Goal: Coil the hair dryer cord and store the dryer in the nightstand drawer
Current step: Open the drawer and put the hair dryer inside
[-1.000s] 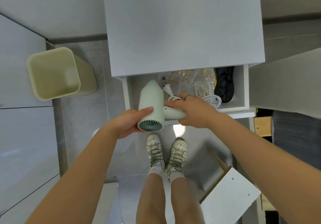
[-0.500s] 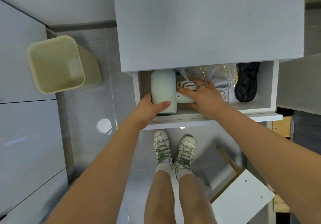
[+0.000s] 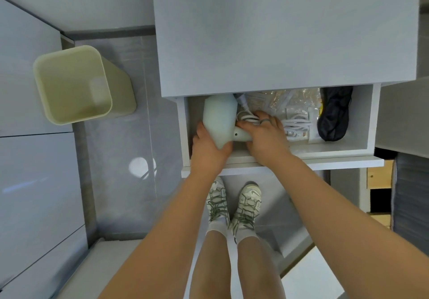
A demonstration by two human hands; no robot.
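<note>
Hands are both down inside the open nightstand drawer (image 3: 343, 147), setting the pale green hair dryer (image 3: 219, 118) at its left end. The dryer's barrel runs front to back, its far end tucked under the nightstand top (image 3: 278, 29), and the handle sticks out to the right, across the drawer. The left hand (image 3: 209, 149) cups the near end of the barrel, fingers curled round it from below and thumb on the side. The right hand (image 3: 264, 136) lies over the handle, fingers bent and pressed on the coiled cord (image 3: 247, 117), which sits bunched just beyond the handle with its plug (image 3: 242, 100) pointing toward the back. Whether the dryer already rests on the drawer floor I cannot tell; the hands hide the underside.

The relation that matters next: the dryer sits directly under both palms, barrel along the drawer's depth, so letting go likely means lifting straight up and back toward the body. The right hand is nearer the loose coil, and I judge it should release last so the loops do not spring apart. Clear packets (image 3: 278, 100), a white cable (image 3: 298, 125) and a dark pouch (image 3: 335, 115) fill the right part of the drawer, apart from the dryer. A green bin (image 3: 76, 85) stands on the floor to the left
</note>
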